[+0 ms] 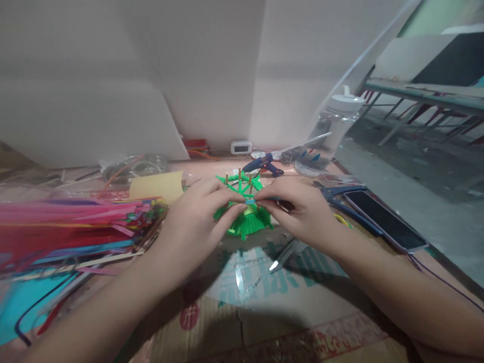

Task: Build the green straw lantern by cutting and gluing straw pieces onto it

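Observation:
My left hand (206, 217) and my right hand (298, 204) meet near the middle of the view. Between their pinched fingertips runs a short, thin light-blue strip (249, 201), one end in each hand; its exact kind is too small to tell. Just behind and below the fingers stands a bright green craft piece (247, 224) of fuzzy stems, with several brown sticks poking up from it. My fingers cover part of this green piece, and I cannot tell whether the strip touches it.
Bundled colored fuzzy stems (75, 222) lie left. Behind are a blue glue gun (262, 164), a small white digital display (241, 147) and a clear bottle (333, 131). A phone (385, 219) rests right. A metal blade tip (280, 259) lies on printed cardboard (227, 338).

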The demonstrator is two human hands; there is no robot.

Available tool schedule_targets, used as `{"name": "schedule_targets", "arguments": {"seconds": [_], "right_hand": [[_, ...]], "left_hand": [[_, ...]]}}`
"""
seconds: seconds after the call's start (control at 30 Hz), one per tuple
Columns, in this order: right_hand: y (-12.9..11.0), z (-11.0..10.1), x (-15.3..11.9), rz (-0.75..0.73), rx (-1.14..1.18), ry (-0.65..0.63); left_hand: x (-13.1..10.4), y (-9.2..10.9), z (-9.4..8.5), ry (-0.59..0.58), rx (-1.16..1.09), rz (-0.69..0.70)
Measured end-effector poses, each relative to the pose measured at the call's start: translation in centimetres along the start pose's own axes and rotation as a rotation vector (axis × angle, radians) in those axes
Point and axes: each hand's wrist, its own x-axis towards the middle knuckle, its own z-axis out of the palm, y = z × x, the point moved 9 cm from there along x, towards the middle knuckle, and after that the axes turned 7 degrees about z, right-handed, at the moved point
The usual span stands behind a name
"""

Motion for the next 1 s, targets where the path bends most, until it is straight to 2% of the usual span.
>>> {"name": "schedule_targets", "arguments": {"seconds": [0.3,1.0], "right_hand": [[0.34,-0.74,0.23,-0.005,-0.011,-0.015],[-0.06,0.01,0.18,-0.019,-0.131,-0.023]], "left_hand": [[-0.09,-0.18,0.12,0.019,-0.004,-0.008],[-0.01,0.02,0.22,0.023,0.014,0.028]]}}
